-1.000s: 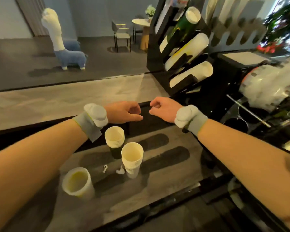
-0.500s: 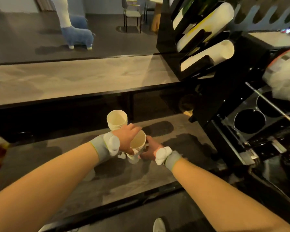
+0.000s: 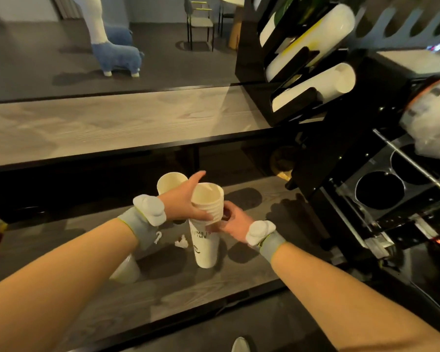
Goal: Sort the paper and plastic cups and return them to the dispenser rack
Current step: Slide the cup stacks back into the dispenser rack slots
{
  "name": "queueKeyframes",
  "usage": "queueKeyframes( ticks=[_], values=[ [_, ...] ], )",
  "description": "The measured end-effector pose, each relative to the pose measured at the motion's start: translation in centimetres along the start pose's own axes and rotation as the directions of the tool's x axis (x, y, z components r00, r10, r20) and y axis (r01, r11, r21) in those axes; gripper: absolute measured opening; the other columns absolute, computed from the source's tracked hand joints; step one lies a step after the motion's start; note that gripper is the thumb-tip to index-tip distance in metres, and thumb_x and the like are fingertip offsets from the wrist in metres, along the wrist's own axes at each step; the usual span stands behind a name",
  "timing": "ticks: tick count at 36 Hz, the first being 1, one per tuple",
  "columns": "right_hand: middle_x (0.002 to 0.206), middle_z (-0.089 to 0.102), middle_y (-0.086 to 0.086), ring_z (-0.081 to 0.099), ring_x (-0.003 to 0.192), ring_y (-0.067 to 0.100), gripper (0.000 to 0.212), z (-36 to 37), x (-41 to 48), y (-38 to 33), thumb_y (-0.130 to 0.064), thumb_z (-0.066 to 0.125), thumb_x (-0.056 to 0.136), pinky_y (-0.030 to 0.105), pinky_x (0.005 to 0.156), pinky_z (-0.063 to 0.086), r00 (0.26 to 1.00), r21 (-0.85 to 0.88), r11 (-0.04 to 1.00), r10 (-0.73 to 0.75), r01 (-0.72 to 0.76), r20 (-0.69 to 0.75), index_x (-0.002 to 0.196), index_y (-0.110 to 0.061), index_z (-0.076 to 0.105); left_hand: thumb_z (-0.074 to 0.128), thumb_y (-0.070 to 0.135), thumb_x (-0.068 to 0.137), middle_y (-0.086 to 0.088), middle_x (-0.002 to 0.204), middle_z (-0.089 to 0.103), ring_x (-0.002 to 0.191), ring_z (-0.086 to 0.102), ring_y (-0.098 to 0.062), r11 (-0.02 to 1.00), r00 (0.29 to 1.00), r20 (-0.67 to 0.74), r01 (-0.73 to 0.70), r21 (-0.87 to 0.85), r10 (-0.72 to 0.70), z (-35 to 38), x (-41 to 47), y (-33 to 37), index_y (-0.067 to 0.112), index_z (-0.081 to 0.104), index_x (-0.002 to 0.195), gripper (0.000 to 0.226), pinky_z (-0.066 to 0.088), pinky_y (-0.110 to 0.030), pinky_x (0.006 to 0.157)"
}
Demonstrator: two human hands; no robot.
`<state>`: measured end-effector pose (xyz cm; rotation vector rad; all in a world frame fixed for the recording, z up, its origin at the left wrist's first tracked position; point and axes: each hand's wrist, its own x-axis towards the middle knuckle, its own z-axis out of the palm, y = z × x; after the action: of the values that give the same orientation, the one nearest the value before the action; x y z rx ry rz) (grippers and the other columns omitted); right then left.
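A tall stack of white paper cups (image 3: pixel 205 245) stands on the lower wooden shelf (image 3: pixel 252 265). My left hand (image 3: pixel 186 201) grips the top of the stack near its ribbed rims. My right hand (image 3: pixel 230 221) holds the stack's right side a little lower. Behind my left hand stands another paper cup stack (image 3: pixel 169 181). A third cup (image 3: pixel 126 271) sits near the shelf front, partly hidden under my left forearm. The black dispenser rack (image 3: pixel 297 72) rises at upper right with slanted rows of white cups.
A long wooden counter (image 3: pixel 112 123) runs above the shelf. Small white scraps (image 3: pixel 182 242) lie beside the held stack. At right is a black unit with round holes (image 3: pixel 379 190) and a clear plastic bag (image 3: pixel 432 123). A blue and white animal figure (image 3: pixel 114 54) stands beyond.
Both hands came down from the counter edge to the shelf and took hold of the cup stack. Now the stack looks taller, with my left hand up at its top.
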<state>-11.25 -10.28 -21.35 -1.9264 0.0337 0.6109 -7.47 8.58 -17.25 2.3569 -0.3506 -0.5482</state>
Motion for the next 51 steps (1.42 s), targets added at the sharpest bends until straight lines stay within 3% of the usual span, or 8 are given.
queueKeyframes(
  ticks=[4, 8, 19, 26, 33, 44, 48, 51],
  values=[
    [0.118, 0.067, -0.005, 0.063, 0.111, 0.018, 0.064, -3.0, -0.7, -2.4, -0.044, 0.082, 0.068, 0.044, 0.099, 0.051, 0.998, 0.134, 0.991, -0.015, 0.024, -0.063, 0.123, -0.028, 0.055, 0.082, 0.036, 0.074, -0.008, 0.139, 0.050, 0.107, 0.059, -0.018, 0.939, 0.995, -0.061, 0.053, -0.340, -0.078, -2.1, 0.6, 2.4, 0.030, 0.012, 0.154, 0.107, 0.055, -0.031, 0.080],
    [0.115, 0.071, 0.005, 0.067, 0.107, 0.022, 0.041, -5.7, -1.6, -5.2, -0.035, 0.072, 0.085, 0.046, 0.099, 0.051, 0.990, 0.312, 0.947, -0.035, 0.077, -0.137, 0.121, -0.017, 0.061, 0.084, 0.027, 0.062, -0.013, 0.136, 0.047, 0.118, 0.056, -0.031, 0.643, 0.998, 0.012, 0.048, -0.764, -0.061, -3.2, 0.9, 5.0, 0.041, 0.011, 0.153, 0.118, 0.059, -0.048, 0.078],
    [0.110, 0.070, 0.000, 0.068, 0.102, 0.022, 0.040, -11.7, -6.0, -9.0, -0.057, 0.058, 0.090, 0.045, 0.094, 0.053, 0.953, 0.171, 0.984, 0.002, 0.052, -0.304, 0.113, -0.025, 0.063, 0.077, 0.011, 0.079, -0.009, 0.129, 0.055, 0.111, 0.062, -0.029, 0.454, 0.985, -0.169, -0.134, -0.881, -0.036, -5.1, 3.1, 11.5, 0.029, 0.031, 0.137, 0.076, 0.059, -0.050, 0.080],
    [0.118, 0.065, 0.018, 0.068, 0.102, 0.040, 0.037, -15.4, -9.3, -9.6, -0.024, 0.064, 0.094, 0.051, 0.086, 0.057, 0.939, 0.349, 0.919, -0.059, 0.183, -0.339, 0.127, -0.010, 0.053, 0.080, 0.018, 0.077, -0.013, 0.131, 0.057, 0.113, 0.064, -0.033, 0.208, 0.955, -0.284, -0.263, -0.942, -0.082, -7.5, 5.0, 13.2, 0.027, 0.036, 0.139, 0.076, 0.056, -0.057, 0.084],
    [0.114, 0.063, 0.013, 0.064, 0.082, 0.027, 0.028, -19.0, -12.8, -12.0, -0.037, 0.065, 0.090, 0.036, 0.068, 0.054, 0.700, 0.158, 0.910, -0.176, 0.384, -0.692, 0.111, -0.020, 0.058, 0.039, 0.062, 0.095, -0.015, 0.125, 0.064, 0.112, 0.066, -0.029, 0.140, 0.968, -0.249, -0.242, -0.960, -0.038, -7.7, 6.1, 17.0, 0.014, 0.054, 0.131, 0.062, 0.053, -0.045, 0.097],
    [0.107, 0.062, -0.004, 0.062, 0.100, 0.020, 0.047, -23.7, -18.9, -18.0, -0.059, 0.059, 0.078, 0.053, 0.082, 0.055, 0.354, -0.315, 0.914, -0.391, 0.255, -0.850, 0.111, -0.025, 0.057, 0.052, 0.043, 0.097, -0.001, 0.151, 0.034, 0.130, 0.049, -0.022, 0.595, 0.820, -0.443, -0.569, -0.568, 0.361, -7.1, 8.9, 22.1, 0.043, 0.007, 0.153, 0.072, 0.051, -0.039, 0.098],
    [0.104, 0.062, -0.005, 0.063, 0.095, 0.017, 0.041, -25.5, -20.8, -19.8, -0.055, 0.059, 0.081, 0.049, 0.079, 0.057, 0.276, -0.362, 0.908, -0.410, 0.210, -0.869, 0.109, -0.024, 0.057, 0.077, 0.004, 0.079, 0.010, 0.135, 0.043, 0.124, 0.049, -0.006, 0.681, 0.768, -0.409, -0.633, -0.368, 0.492, -6.9, 10.1, 24.0, 0.032, 0.009, 0.154, 0.105, 0.048, -0.014, 0.090],
    [0.093, 0.059, -0.010, 0.064, 0.090, 0.020, 0.036, -26.9, -21.8, -20.7, -0.053, 0.059, 0.082, 0.046, 0.075, 0.058, 0.252, -0.415, 0.898, -0.440, 0.148, -0.862, 0.105, -0.025, 0.059, 0.078, 0.012, 0.080, 0.013, 0.130, 0.051, 0.122, 0.052, -0.010, 0.745, 0.744, -0.407, -0.637, -0.197, 0.529, -7.1, 10.6, 26.1, 0.034, 0.018, 0.150, 0.095, 0.044, -0.028, 0.100]
  ],
)
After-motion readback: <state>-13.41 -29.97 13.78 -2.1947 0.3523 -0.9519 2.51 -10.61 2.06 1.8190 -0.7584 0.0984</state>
